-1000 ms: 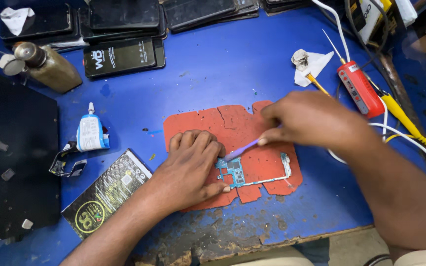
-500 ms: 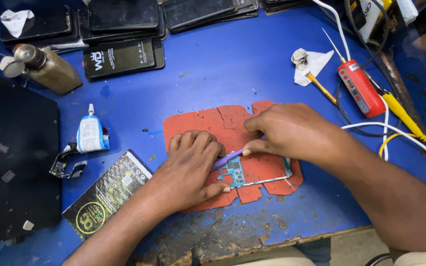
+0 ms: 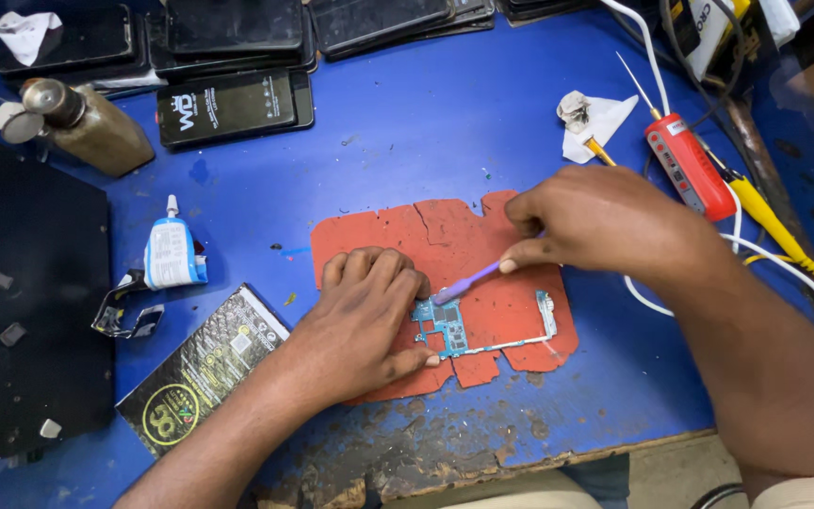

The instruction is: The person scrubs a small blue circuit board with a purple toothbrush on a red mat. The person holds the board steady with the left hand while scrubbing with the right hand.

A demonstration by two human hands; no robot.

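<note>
A small blue-green circuit board (image 3: pixel 454 330) with a thin arm running right lies on a worn red mat (image 3: pixel 445 231) on the blue table. My left hand (image 3: pixel 365 320) rests flat on the mat and presses the board's left end with its fingers. My right hand (image 3: pixel 605 221) pinches a slim purple tool (image 3: pixel 468 283). The tool's tip touches the top of the board, just beside my left fingertips.
A phone battery (image 3: pixel 202 363) and a small glue tube (image 3: pixel 171 253) lie left of the mat. Several dark phones (image 3: pixel 228 104) line the far edge by a brass bottle (image 3: pixel 87 127). A red tester (image 3: pixel 688 165), yellow and white cables and crumpled tissue (image 3: pixel 591 118) sit right. The table's near edge (image 3: pixel 482 462) is chipped.
My right hand first slid left over the mat, then drew back to the right a little, keeping the purple tool's tip on the board. My left hand stayed put.
</note>
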